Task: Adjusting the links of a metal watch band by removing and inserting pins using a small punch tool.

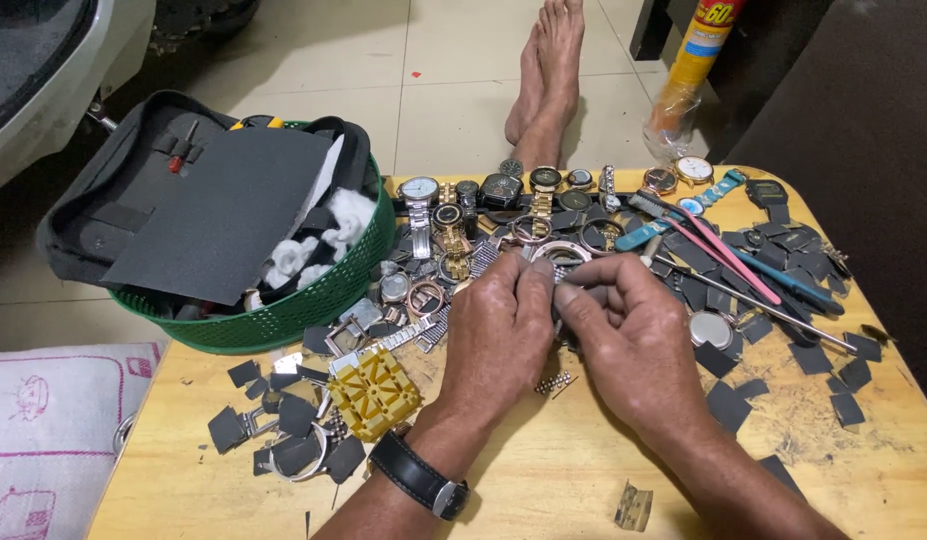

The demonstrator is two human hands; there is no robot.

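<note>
My left hand (pixel 498 335) and my right hand (pixel 633 340) meet over the middle of a small wooden table (pixel 543 470). Both pinch a small metal watch part (pixel 557 272) between thumbs and forefingers; most of it is hidden by the fingers. A black wristwatch (pixel 418 475) is on my left wrist. Just beyond my fingers lie several watches (pixel 503 190) and bare watch cases in a row. A short loose band piece (pixel 553 382) lies under my hands. A yellow plastic watch holder block (pixel 374 392) sits to the left.
A green basket (pixel 293 310) holding a dark sandpaper sheet, cotton and a black pouch stands at the table's left. Small dark sandpaper squares (pixel 783 350) litter the top. Pink and blue toothbrushes (pixel 728 262) and thin tools lie right. An orange spray can (pixel 698 50) and my bare feet (pixel 548 70) are beyond.
</note>
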